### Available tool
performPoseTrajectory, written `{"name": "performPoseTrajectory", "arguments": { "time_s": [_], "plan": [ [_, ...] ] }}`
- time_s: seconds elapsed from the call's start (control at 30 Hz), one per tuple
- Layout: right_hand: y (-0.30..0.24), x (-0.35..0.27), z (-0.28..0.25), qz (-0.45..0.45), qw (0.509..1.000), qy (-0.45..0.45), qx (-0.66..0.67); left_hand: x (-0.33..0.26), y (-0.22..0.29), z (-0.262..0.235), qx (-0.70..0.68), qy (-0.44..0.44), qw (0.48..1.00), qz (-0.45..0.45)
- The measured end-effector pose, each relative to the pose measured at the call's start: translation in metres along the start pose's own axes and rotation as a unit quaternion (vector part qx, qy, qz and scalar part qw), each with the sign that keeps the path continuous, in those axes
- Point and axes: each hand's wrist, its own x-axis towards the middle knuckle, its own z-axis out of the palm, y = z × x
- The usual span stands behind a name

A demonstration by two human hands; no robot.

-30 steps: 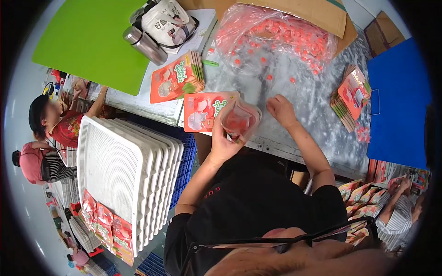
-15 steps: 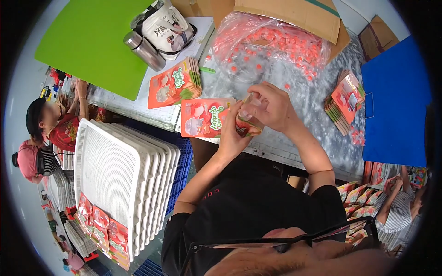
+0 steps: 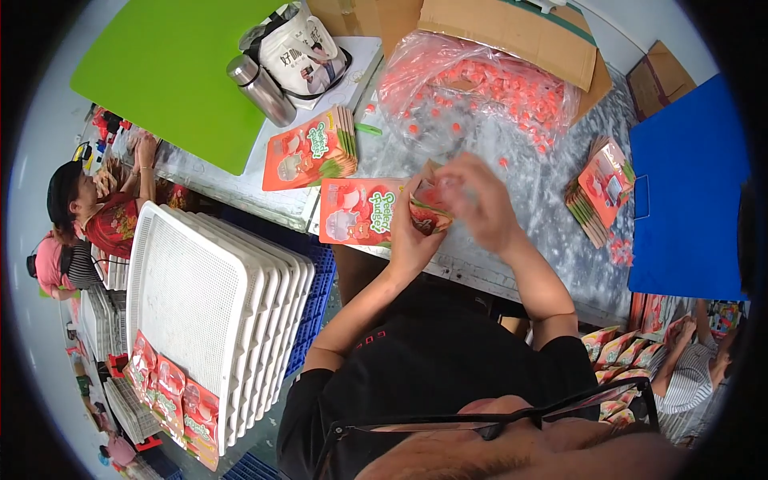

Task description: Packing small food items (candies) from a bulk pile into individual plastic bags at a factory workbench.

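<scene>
Pouch [image 3: 429,218]: axis unclear
Left hand [image 3: 410,242]: fingers pinching pouch
Right hand [image 3: 483,202]: just right of pouch; fingers blurred, can't tell

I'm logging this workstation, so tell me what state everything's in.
Held pouch: open at the top.
Left hand: gripping that pouch.
Right hand: blurred, near its opening.
Cardboard box: open.
Plastic bag: crumpled, red pieces inside.
Steel flask: capped.
White trays: stacked.
Flat pouches: piled.
</scene>
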Motion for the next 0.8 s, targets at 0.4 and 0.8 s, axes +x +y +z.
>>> {"name": "performPoseTrajectory", "arguments": {
  "time_s": [0.4,0.8],
  "plan": [
    [-0.006,0.010,-0.024,0.037,0.850,-0.468,-0.238,0.000,0.005,-0.021,0.001,-0.045,0.995,0.087],
    [-0.025,-0.003,-0.023,0.095,0.815,-0.542,-0.184,0.011,-0.007,-0.048,-0.085,-0.313,0.918,-0.229]
  ]
}}
